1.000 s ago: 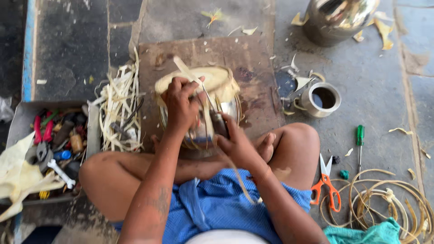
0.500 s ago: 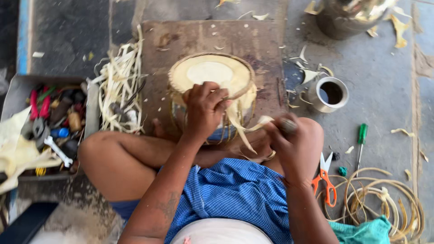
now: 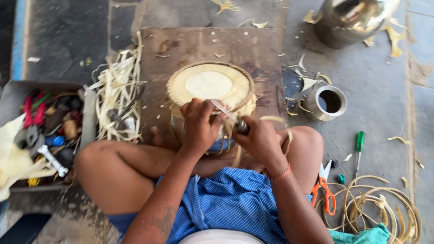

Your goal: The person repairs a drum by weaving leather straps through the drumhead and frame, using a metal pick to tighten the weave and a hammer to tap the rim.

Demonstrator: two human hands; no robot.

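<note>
A round drum with a pale cream skin head [image 3: 209, 84] stands upright on a worn brown wooden board [image 3: 199, 45] laid on the grey stone floor, its axis vertical and its skin facing up, just in front of the seated person's crossed legs. The left hand [image 3: 199, 126] is curled over the drum's near rim, pressing on it. The right hand [image 3: 261, 140] is closed around a small metal-bladed tool [image 3: 230, 116] whose flat blade slants up and to the left, its tip meeting the rim beside the left fingers. A pale flat strip [image 3: 278, 124] loops over the right hand.

Left of the board lies a loose heap of pale straw-coloured strips [image 3: 118, 97], and beyond it a grey tray of mixed hand tools [image 3: 47, 131]. To the right stand a small steel cup [image 3: 329, 102] and, farther off, a shiny steel pot [image 3: 350, 20]. Orange-handled scissors [image 3: 324, 190], a green-handled screwdriver [image 3: 359, 147] and coiled cane rings [image 3: 382, 208] lie near the right knee.
</note>
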